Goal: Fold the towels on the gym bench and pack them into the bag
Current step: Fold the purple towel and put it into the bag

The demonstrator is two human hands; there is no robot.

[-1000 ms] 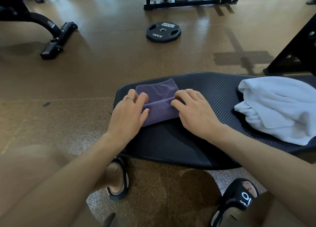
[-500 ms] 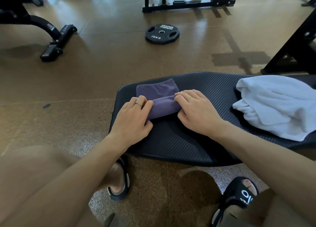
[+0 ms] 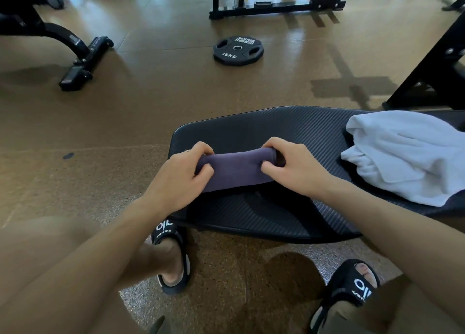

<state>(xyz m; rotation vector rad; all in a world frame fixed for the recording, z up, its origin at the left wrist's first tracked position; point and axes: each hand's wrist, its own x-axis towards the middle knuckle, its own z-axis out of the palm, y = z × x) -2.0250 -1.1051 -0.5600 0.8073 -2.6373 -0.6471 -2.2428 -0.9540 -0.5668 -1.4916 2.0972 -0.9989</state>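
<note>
Hands gripping folded purple towel (image 3: 236, 172), left hand (image 3: 181, 180) and right hand (image 3: 294, 169) at its ends, above black bench (image 3: 276, 127)

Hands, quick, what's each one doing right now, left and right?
Left hand: fingers curled round the left end of the purple towel, gripping it.
Right hand: fingers curled round the right end of the same towel, gripping it.

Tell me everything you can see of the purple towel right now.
The purple towel is a small, soft cloth of matte dusky violet, folded into a compact thick bundle. It lies lengthwise across the near end of the black ribbed bench. The left hand grips its left end, the right hand its right end, fingers curled over the top.
</note>
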